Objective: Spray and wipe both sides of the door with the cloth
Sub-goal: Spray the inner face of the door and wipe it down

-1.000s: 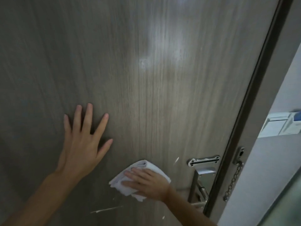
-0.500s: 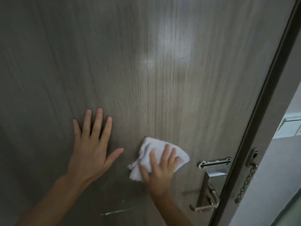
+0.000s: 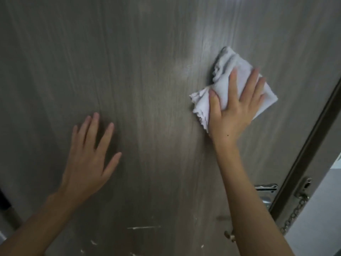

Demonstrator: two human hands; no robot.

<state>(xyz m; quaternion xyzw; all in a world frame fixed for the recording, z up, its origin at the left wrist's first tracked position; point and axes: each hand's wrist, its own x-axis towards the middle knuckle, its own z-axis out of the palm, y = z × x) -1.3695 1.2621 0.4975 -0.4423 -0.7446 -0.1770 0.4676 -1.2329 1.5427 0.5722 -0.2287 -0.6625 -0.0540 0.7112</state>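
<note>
At the door's (image 3: 147, 71) right edge sit a metal latch plate (image 3: 265, 187) and a security chain (image 3: 295, 213) hanging from the dark frame (image 3: 304, 154) — the right forearm crosses in front of the handle (image 3: 229, 236), hiding most of it. Pale scuff marks (image 3: 144, 227) streak the lower door. No writing or labels can be read anywhere.

The door is grey-brown with a vertical wood grain and fills nearly the whole view. The white cloth (image 3: 227, 71), folded and rumpled with frayed edges at its left side, lies flat against the door's upper right. The right hand (image 3: 234, 108) presses it there with straight, spread fingers — gripping nothing, only pushing. The left hand (image 3: 88, 163) rests flat on the door, lower and to the left, fingers splayed, well apart from the cloth.
</note>
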